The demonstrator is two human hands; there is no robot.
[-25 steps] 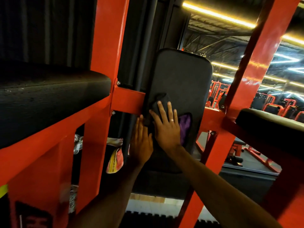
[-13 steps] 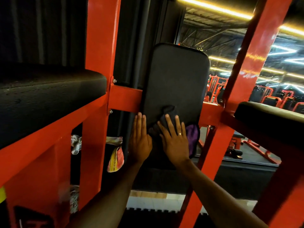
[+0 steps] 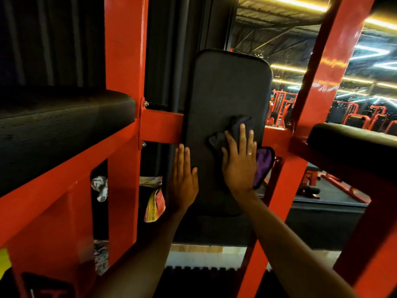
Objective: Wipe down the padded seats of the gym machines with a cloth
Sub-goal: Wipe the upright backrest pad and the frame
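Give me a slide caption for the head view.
Right hand presses a dark cloth flat against an upright black pad while the left hand rests on its edge.

Pretty dim overall; yellow ceiling strips (image 3: 300,5) throw glare on the red frame (image 3: 332,61), lower-left corner looks maybe motion-blurred, edges warped.

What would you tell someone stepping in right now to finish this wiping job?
Left hand: flat, fingers straight, resting along the left edge of the upright pad, holding nothing.
Right hand: flat, pressing the cloth against the pad's lower right part; a purple corner of the cloth sticks out past the pad's right edge.
Done: wiping of this pad is under way; how much is already clean cannot be told.
Left: probably the pad's upper part, then the black pad on the left and the black pad on the right.
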